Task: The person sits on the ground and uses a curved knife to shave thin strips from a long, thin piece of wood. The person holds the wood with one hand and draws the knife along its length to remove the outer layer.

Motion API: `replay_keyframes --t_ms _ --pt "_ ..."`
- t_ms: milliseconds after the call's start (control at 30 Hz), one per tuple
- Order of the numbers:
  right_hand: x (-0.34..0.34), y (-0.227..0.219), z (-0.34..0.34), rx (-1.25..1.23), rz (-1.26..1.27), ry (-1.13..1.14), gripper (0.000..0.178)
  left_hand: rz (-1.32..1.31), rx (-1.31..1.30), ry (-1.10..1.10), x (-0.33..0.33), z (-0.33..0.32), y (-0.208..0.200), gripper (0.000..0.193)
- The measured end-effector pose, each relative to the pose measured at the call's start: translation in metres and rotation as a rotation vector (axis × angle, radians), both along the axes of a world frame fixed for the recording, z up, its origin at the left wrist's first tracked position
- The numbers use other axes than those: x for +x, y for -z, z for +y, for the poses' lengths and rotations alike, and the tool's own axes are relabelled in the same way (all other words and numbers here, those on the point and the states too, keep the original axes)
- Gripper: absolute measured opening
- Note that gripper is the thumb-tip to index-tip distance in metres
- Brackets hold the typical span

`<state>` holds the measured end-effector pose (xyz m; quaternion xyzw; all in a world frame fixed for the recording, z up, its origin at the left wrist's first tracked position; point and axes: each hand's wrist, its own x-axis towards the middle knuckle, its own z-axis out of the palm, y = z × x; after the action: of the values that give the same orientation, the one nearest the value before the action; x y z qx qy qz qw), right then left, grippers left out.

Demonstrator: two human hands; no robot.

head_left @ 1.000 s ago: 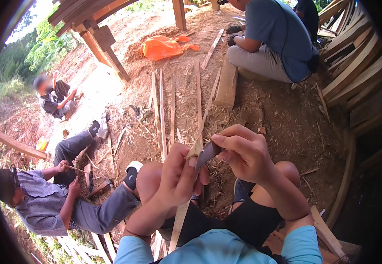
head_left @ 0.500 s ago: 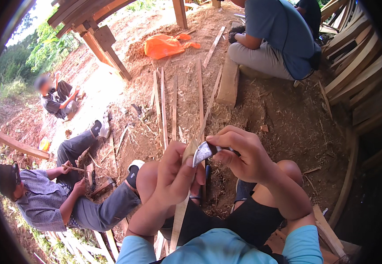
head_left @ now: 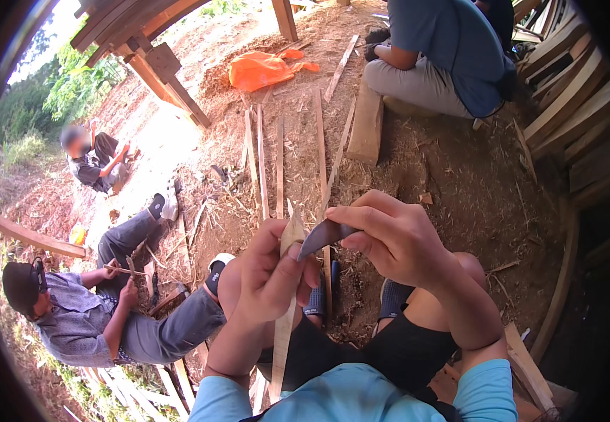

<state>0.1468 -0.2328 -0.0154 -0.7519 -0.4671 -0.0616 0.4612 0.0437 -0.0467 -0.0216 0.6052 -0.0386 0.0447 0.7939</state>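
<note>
Gripping a thin bamboo strip (head_left: 285,309) upright, the left hand (head_left: 271,281) has its fingers wrapped around it with the thumb braced just under the tip. The right hand (head_left: 393,235) is closed on a small curved knife (head_left: 322,235) — its blade meets the strip's top edge, above the person's knees. To shave cleanly, I would keep the blade shallow and the strokes short, with the left thumb clear of the edge. More strips (head_left: 280,165) lie on the dirt beyond; a seated co-worker (head_left: 101,316) whittles at the left.
</note>
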Motion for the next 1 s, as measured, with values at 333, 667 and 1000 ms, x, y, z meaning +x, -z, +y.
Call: replay_keyframes --t_ms 333,667,1000 --pt "0.000 0.002 0.002 0.094 0.039 0.012 0.033 -0.031 0.060 -0.005 0.002 -0.006 -0.001 0.025" --pt "-0.003 0.004 0.008 0.167 -0.149 0.143 0.036 -0.054 0.048 -0.015 -0.007 -0.013 -0.005 0.026" --pt "0.006 0.000 0.002 0.175 -0.158 0.031 0.035 0.028 -0.069 0.026 -0.008 -0.020 -0.010 0.019"
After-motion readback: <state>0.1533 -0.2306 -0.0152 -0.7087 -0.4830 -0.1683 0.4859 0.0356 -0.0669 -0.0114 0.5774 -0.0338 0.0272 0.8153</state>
